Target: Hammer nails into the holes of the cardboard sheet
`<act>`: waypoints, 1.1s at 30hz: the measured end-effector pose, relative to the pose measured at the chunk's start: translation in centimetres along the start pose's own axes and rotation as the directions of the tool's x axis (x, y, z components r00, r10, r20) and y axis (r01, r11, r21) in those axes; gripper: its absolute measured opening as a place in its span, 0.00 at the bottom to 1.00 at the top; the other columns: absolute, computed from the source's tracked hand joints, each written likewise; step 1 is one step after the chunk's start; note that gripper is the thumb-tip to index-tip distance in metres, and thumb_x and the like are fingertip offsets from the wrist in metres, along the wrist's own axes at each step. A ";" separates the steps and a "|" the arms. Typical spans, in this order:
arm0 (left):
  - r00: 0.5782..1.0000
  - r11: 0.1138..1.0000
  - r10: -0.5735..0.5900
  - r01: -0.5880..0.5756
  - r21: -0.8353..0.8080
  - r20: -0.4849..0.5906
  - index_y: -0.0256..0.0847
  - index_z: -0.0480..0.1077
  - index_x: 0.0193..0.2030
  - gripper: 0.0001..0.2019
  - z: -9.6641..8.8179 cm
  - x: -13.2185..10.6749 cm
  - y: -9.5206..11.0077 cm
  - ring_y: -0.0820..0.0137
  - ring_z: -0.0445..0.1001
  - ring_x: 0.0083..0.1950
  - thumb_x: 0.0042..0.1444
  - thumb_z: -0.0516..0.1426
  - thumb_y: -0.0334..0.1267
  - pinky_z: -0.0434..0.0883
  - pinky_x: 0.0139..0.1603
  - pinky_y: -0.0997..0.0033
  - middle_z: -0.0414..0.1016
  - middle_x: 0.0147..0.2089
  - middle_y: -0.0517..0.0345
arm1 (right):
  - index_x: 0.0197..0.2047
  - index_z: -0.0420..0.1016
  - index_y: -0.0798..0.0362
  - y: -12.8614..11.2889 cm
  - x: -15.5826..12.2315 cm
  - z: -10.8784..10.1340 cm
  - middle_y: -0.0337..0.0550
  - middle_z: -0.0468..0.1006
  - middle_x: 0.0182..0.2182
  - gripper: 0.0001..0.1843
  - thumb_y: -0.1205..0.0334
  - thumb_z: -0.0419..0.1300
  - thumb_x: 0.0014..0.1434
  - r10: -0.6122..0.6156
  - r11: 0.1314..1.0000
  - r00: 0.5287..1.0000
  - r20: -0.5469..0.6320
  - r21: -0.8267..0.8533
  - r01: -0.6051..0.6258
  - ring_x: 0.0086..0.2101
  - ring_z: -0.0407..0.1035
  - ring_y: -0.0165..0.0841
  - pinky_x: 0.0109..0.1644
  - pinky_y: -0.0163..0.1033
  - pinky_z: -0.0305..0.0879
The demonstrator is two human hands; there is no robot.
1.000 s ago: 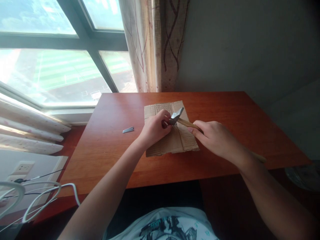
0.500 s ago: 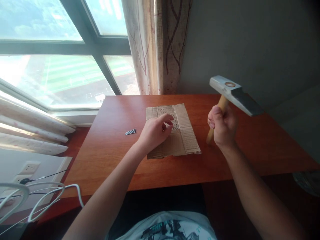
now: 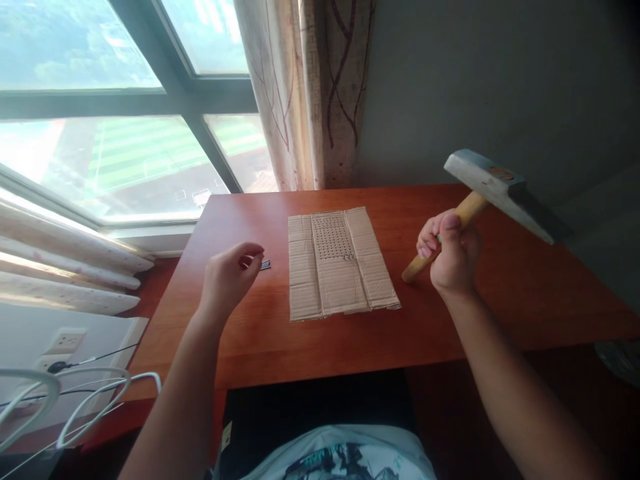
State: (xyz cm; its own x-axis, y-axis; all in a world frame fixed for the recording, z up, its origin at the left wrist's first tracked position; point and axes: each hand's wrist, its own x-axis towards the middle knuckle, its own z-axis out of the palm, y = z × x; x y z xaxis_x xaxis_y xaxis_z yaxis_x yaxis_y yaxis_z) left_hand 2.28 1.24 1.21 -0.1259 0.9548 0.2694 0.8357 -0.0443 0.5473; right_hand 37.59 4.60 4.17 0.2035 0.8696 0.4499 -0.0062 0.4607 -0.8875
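Note:
My right hand (image 3: 453, 250) grips a hammer (image 3: 470, 210) by its wooden handle and holds it above the right part of the table, the metal head raised. Over on the left, my left hand (image 3: 230, 280) is beside a small bundle of nails (image 3: 265, 265), which it partly covers. Its thumb and forefinger are bent together at the tips; whatever is between them cannot be made out. Between the two hands a sheet of cardboard (image 3: 345, 283) lies flat. Its upper middle bears a grid of dark dots (image 3: 333, 237), with a few small marks at the lower right corner.
The wooden table (image 3: 240, 353) stands against a window (image 3: 135, 153) and a grey wall (image 3: 475, 87). A curtain (image 3: 300, 100) hangs behind it. White cables (image 3: 120, 380) loop near the wall socket (image 3: 67, 341) at the lower left.
My left hand has moved left from the cardboard to the nails, uncovering the dotted grid. The hammer has shifted right and tilted further over in my right hand.

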 end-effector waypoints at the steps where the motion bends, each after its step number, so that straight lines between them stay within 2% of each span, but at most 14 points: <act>1: 0.999 0.993 0.013 -0.017 0.114 0.035 0.43 0.76 0.39 0.09 -0.1 -0.3 -0.5 0.70 0.77 0.33 0.59 0.56 0.42 0.68 0.35 0.72 0.79 0.35 0.58 | 0.24 0.55 0.48 0.0 0.0 -0.1 0.32 0.53 0.16 0.26 0.39 0.56 0.62 0.023 0.999 1.000 0.013 -0.024 -0.022 0.16 0.49 0.26 0.20 0.37 0.46; 5: 0.980 0.883 0.011 -0.103 0.458 0.199 0.45 0.76 0.42 0.14 0.0 -1.2 -1.1 0.66 0.77 0.34 0.64 0.50 0.43 0.63 0.31 0.69 0.79 0.47 0.54 | 0.23 0.52 0.47 0.2 -0.1 -0.1 0.33 0.50 0.17 0.28 0.33 0.54 0.59 0.078 0.987 0.997 0.009 -0.144 -0.076 0.17 0.47 0.28 0.21 0.39 0.46; 9: 0.962 0.794 -0.002 -0.165 0.585 0.274 0.46 0.76 0.48 0.16 0.4 -1.5 -0.7 0.61 0.77 0.38 0.66 0.47 0.43 0.61 0.29 0.67 0.77 0.51 0.51 | 0.24 0.54 0.47 0.2 -0.3 0.3 0.33 0.51 0.17 0.27 0.36 0.55 0.60 0.062 0.992 0.998 0.027 -0.108 -0.058 0.18 0.48 0.29 0.21 0.40 0.44; 12: 0.960 0.787 0.003 -0.175 0.591 0.279 0.45 0.76 0.47 0.17 0.5 -1.4 -0.6 0.58 0.77 0.43 0.66 0.47 0.42 0.62 0.30 0.66 0.76 0.49 0.50 | 0.24 0.55 0.48 -0.1 -0.5 0.6 0.33 0.53 0.18 0.25 0.41 0.56 0.63 0.060 0.997 0.996 0.069 -0.055 -0.056 0.18 0.49 0.27 0.22 0.39 0.43; 17: 0.956 0.786 0.012 -0.190 0.588 0.293 0.45 0.76 0.46 0.17 0.7 -1.3 -0.8 0.58 0.76 0.45 0.67 0.46 0.42 0.64 0.32 0.66 0.76 0.48 0.49 | 0.25 0.55 0.48 -0.1 -0.4 0.6 0.32 0.52 0.18 0.25 0.41 0.55 0.63 0.075 0.995 0.995 0.069 -0.063 -0.071 0.19 0.48 0.25 0.23 0.39 0.43; 21: 0.945 0.770 0.012 -0.218 0.600 0.328 0.44 0.76 0.43 0.18 0.6 -1.2 -1.0 0.59 0.76 0.43 0.68 0.44 0.42 0.63 0.31 0.67 0.76 0.46 0.49 | 0.27 0.56 0.47 0.3 -0.1 0.3 0.31 0.52 0.18 0.23 0.41 0.56 0.62 0.064 0.996 0.997 0.053 -0.060 -0.061 0.18 0.48 0.27 0.22 0.39 0.43; 25: 0.925 0.772 0.009 -0.248 0.585 0.380 0.44 0.75 0.42 0.18 0.2 -1.0 -1.0 0.61 0.76 0.43 0.67 0.45 0.42 0.63 0.30 0.68 0.76 0.46 0.50 | 0.25 0.53 0.47 0.6 0.1 0.1 0.32 0.50 0.17 0.26 0.36 0.54 0.61 0.058 0.994 0.998 0.029 -0.089 -0.056 0.17 0.46 0.29 0.21 0.40 0.43; 30: 0.894 0.802 -0.008 -0.261 0.537 0.447 0.43 0.75 0.38 0.16 -0.1 -0.9 -0.8 0.63 0.76 0.39 0.64 0.46 0.39 0.63 0.30 0.69 0.77 0.43 0.49 | 0.24 0.49 0.46 0.9 0.4 -0.4 0.34 0.48 0.17 0.29 0.31 0.49 0.59 0.066 0.978 0.998 -0.002 -0.198 -0.065 0.17 0.46 0.31 0.21 0.41 0.45; 33: 0.860 0.852 0.036 -0.292 0.434 0.509 0.44 0.74 0.33 0.12 -0.3 -0.8 -0.5 0.65 0.75 0.32 0.60 0.50 0.38 0.60 0.27 0.69 0.78 0.38 0.51 | 0.25 0.48 0.47 0.9 0.4 -0.6 0.33 0.48 0.17 0.30 0.30 0.47 0.60 0.055 0.974 0.998 -0.020 -0.220 -0.058 0.17 0.46 0.30 0.21 0.40 0.45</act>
State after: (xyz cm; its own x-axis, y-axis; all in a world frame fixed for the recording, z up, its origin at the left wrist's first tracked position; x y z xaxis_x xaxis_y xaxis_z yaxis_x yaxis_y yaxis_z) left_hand 1.76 0.38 0.97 0.1936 0.9693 -0.1517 0.9810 -0.1890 0.0443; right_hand 38.25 5.21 3.51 0.2226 0.8897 0.3986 0.1979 0.3591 -0.9121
